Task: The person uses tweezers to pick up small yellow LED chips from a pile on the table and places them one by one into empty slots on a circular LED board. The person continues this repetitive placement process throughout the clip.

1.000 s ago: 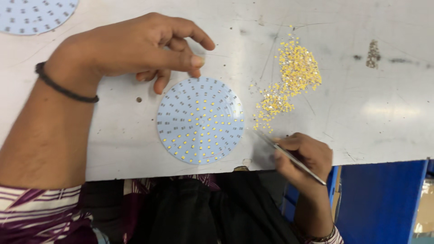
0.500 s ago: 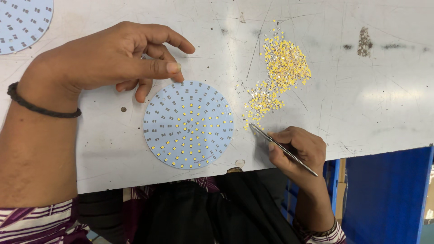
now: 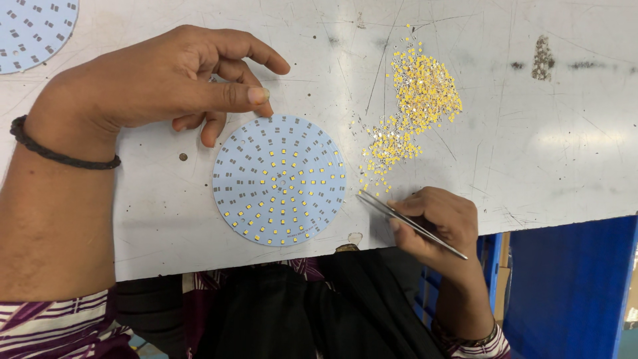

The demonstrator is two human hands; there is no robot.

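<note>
Tweezers poised beside a round board half filled with small yellow chips.

The right hand (image 3: pixel 435 223) is closed around thin metal tweezers (image 3: pixel 409 223), whose tips point at the surface (image 3: pixel 545 153) just beside the right edge of the round pale-blue board (image 3: pixel 279 179), close to the lowest strays of the pile of yellow chips (image 3: pixel 415 100). The board lies flat near the front edge of the surface, and yellow chips fill its middle and lower rows while the upper pads are bare. The left hand (image 3: pixel 166 80) holds nothing: its fingers are loosely curled, with the thumb tip just over the board's top edge. A second round board (image 3: pixel 33 30), unfilled, lies at the far left corner.
</note>
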